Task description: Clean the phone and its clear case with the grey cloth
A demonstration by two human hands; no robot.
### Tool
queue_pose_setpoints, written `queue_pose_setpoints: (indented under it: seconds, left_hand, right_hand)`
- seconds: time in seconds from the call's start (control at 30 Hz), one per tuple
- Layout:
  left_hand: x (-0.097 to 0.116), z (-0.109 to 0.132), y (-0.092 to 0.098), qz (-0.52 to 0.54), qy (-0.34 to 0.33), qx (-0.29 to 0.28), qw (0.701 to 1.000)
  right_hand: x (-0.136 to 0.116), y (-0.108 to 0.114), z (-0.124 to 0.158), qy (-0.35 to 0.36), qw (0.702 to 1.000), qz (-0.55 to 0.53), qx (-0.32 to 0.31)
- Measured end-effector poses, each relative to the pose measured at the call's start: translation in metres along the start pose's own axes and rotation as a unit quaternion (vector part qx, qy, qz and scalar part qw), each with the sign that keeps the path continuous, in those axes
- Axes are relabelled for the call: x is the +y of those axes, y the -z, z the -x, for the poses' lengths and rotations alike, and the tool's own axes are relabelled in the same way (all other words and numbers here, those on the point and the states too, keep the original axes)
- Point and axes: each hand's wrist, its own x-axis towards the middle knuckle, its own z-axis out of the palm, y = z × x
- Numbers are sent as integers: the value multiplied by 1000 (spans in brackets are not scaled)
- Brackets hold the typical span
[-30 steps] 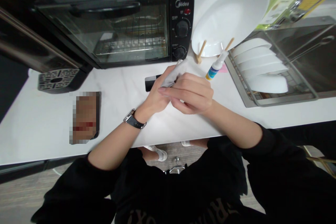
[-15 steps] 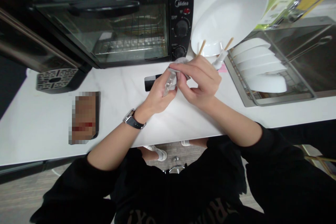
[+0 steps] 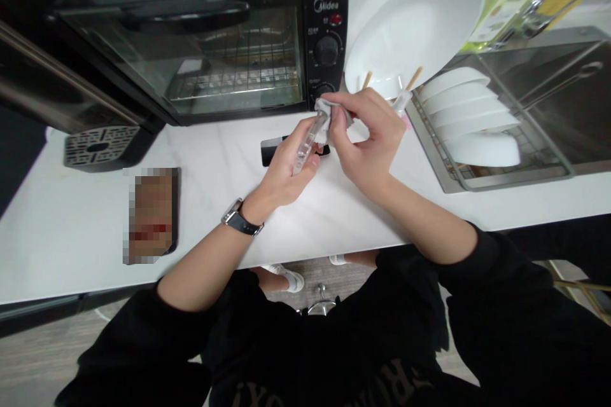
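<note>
My left hand (image 3: 289,168) grips what looks like a clear phone case (image 3: 308,143), tilted and seen nearly edge-on. Between the thumb and fingers of my right hand (image 3: 372,140) is a crumpled white tissue (image 3: 327,127), pressed against the case's upper end. On the counter below my hands lies a flat black object (image 3: 272,151), perhaps a phone, partly hidden by my left hand. Behind my right hand shows the whitish, translucent top of a small bottle (image 3: 403,102); the rest is covered.
A black toaster oven (image 3: 327,82) stands at the back. Large white plates (image 3: 420,25) lean beside it. To the right, a wire rack (image 3: 539,184) with white bowls (image 3: 482,149) sits over the sink. A blurred-out, dark-edged phone-like object (image 3: 153,216) lies left on the white counter (image 3: 205,172).
My right hand with the tissue has shifted slightly up along the case. The case has turned more edge-on, and more of the tissue shows.
</note>
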Motion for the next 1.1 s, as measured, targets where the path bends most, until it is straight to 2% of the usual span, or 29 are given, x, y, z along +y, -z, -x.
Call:
queue_pose_setpoints:
  seconds: [0.13, 0.27, 0.4, 0.57, 0.63, 0.8, 0.93, 1.1]
  left_hand:
    - [4, -2, -2, -13, -24, 1, 1000]
    - [9, -5, -4, -39, -43, -18, 998]
    - [9, -4, -3, -65, -47, -2, 997]
    - [8, -1, -2, -78, -35, -1, 996]
    - [9, -1, -1, -81, -27, -7, 996]
    - [5, -3, -1, -60, -55, -18, 997]
    - [-2, -4, -1, -46, -53, -20, 997]
    - [-3, -4, -1, -59, -68, -18, 996]
  right_hand:
    - [-1, -1, -1, 79, 997, 8, 11]
    - [2, -2, 2, 144, 989, 9, -40]
    - [5, -3, 1, 186, 979, -2, -78]
    - [8, -3, -1, 270, 962, -16, -40]
    - [13, -4, -1, 262, 964, -8, -45]
    - [28, -1, -1, 171, 981, 22, -84]
    - [28, 2, -2, 131, 988, 35, -76]
    - [20, 1, -2, 114, 992, 0, -54]
